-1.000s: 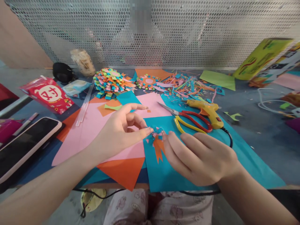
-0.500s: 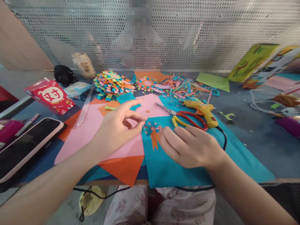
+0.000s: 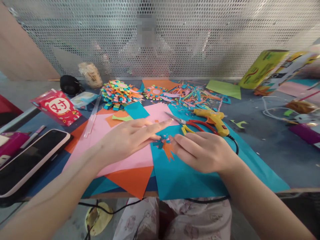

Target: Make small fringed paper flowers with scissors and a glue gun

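A small blue and pink paper flower (image 3: 163, 141) with orange ribbon tails (image 3: 168, 152) is held between my two hands, over a blue paper sheet (image 3: 185, 181). My left hand (image 3: 130, 136) pinches its left edge, with the index finger stretched out above and past it. From the other side, my right hand (image 3: 201, 151) grips the flower with thumb and fingertips, the remaining fingers curled. The fingers partly cover the petals. Beyond the right hand lie red-handled scissors (image 3: 178, 119), yellow-handled pliers (image 3: 186, 129) and a yellow glue gun (image 3: 212, 118).
Finished paper flowers (image 3: 120, 95) and a heap of paper strips (image 3: 195, 93) lie along the back, before a perforated metal panel (image 3: 100, 36). Pink paper (image 3: 82, 150) spreads at left, near a phone (image 3: 37, 160) and a red snack bag (image 3: 57, 106). A yellow tube (image 3: 262, 68) leans back right.
My left hand has shifted right, and its index finger now reaches over the flower. The flower has tilted in my fingers. My right hand keeps nearly the same place.
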Tool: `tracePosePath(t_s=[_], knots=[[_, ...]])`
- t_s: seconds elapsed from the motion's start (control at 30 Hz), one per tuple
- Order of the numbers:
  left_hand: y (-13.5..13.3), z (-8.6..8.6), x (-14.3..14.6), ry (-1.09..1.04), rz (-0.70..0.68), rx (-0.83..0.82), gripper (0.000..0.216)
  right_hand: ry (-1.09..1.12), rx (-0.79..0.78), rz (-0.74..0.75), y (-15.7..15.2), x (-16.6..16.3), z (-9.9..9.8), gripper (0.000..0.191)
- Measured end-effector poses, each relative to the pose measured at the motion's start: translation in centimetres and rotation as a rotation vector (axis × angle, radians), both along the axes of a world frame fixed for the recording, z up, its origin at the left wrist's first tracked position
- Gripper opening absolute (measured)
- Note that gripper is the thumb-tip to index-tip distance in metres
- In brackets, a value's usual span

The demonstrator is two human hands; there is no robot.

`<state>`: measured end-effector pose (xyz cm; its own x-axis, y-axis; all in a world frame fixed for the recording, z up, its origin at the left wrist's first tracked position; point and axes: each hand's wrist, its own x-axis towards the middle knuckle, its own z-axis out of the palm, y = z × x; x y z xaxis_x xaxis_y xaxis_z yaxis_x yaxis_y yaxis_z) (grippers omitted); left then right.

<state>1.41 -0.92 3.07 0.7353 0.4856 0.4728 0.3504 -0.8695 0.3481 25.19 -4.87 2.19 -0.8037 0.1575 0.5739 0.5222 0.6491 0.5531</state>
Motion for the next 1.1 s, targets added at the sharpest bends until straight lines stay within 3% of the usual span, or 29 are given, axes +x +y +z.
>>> tracePosePath(t_s=[0.2,0.4,0.57,0.77,1.1], knots=[[0.0,0.0,-0.1,0.019,-0.061,0.174,0.042,0.104,-0.146,-0.019,0.5,0.5,0.2,0.034],[-0.7,0.3,0.3,0.097,-0.019,0.088,0.044,0.091,-0.155,0.006,0.9,0.8,0.1,0.035],[-0.9,0.2,0.3,0.163,0.005,0.189,0.047,0.103,-0.183,0.019,1.1,0.9,-0.1,0.035],[-0.7,-0.4,0.3,0.090,-0.039,0.166,0.046,0.112,-0.272,0.007,1.2,0.9,-0.5,0.026],[-0.8,-0.1,0.3,-0.004,-0.019,0.119,0.044,0.124,-0.192,0.004,1.2,1.2,-0.2,0.032]])
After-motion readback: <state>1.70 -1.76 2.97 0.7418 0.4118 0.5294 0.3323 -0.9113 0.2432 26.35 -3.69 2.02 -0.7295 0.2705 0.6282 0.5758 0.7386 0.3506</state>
